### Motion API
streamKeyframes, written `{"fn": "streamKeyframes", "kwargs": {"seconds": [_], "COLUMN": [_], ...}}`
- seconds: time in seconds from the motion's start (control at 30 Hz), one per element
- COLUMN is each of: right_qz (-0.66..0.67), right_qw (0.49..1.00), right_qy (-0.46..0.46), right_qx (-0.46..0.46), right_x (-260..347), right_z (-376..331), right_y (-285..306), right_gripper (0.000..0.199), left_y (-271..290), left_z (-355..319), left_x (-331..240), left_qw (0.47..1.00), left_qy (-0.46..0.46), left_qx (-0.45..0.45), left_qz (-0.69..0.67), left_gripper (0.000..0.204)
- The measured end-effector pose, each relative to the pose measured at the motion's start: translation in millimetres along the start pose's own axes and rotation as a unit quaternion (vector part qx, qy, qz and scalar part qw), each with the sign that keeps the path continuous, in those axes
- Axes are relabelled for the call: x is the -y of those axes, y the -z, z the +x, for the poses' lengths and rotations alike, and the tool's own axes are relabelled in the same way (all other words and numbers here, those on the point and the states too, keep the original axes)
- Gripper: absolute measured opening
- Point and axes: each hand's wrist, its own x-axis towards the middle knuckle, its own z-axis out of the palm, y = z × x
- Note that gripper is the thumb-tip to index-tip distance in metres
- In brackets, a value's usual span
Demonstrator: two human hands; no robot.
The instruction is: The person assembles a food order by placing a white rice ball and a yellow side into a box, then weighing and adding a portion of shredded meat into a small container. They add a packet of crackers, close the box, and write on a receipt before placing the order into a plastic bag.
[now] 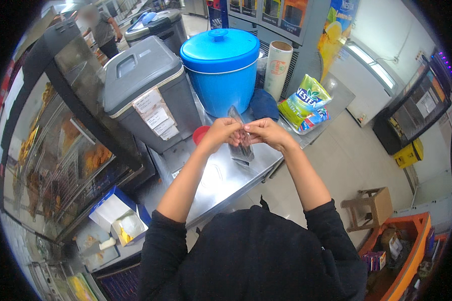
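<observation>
- We see both hands meeting over the steel worktop [211,183], just in front of the blue lidded drum [221,88]; the dark, see-through plastic bag [242,154] hangs between them, above the worktop's front part.
- Our left hand [225,134] is nearly closed, thumb and fingers pinching the bag's upper part.
- Our right hand [267,133] pinches it too, thumb against forefinger, the other fingers curled.
- Our bare forearms come up from black sleeves pushed to the elbows and slant inward until the fingertips nearly touch.
- On the grey cooler box [143,70], left of the drum, we find pale paper labels [155,114] stuck to the front, their small writing too fine to make out.
- Right of the drum, the tall pale cylinder [278,72] bears a red and green printed mark.
- Beside it, the green pouch [302,105] shows large white lettering and a leaf emblem, with a blue packet [317,118] against it.
- Behind, the drink dispenser [271,17] carries lettered picture panels, and the yellow and blue banner [332,37] has printed lettering.
</observation>
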Motion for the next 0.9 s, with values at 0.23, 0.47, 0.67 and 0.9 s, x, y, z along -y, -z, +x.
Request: {"fn": "streamKeyframes", "kwargs": {"seconds": [0.23, 0.47, 0.67, 0.9], "right_qz": [-0.427, -0.554, -0.661, -0.575], "right_qw": [0.883, 0.805, 0.682, 0.753], "right_qy": [0.166, 0.162, 0.167, 0.237], "right_qx": [-0.102, -0.136, -0.265, -0.216], "right_x": [10, 10, 32, 24], "right_z": [2, 7, 1, -3], "right_y": [-16, -34, -17, -22], "right_gripper": [0.023, 0.016, 0.010, 0.026], "left_y": [-5, -20, -23, -35], "left_z": [-10, -18, -34, -38], "left_x": [-11, -4, -14, -34], "left_qw": [0.998, 0.980, 0.970, 0.769], "left_qy": [-0.016, -0.049, 0.022, -0.272], "left_qx": [-0.025, -0.087, -0.039, -0.278], "left_qz": [0.049, 0.173, 0.241, 0.508], "left_gripper": [0.027, 0.025, 0.021, 0.027]}}
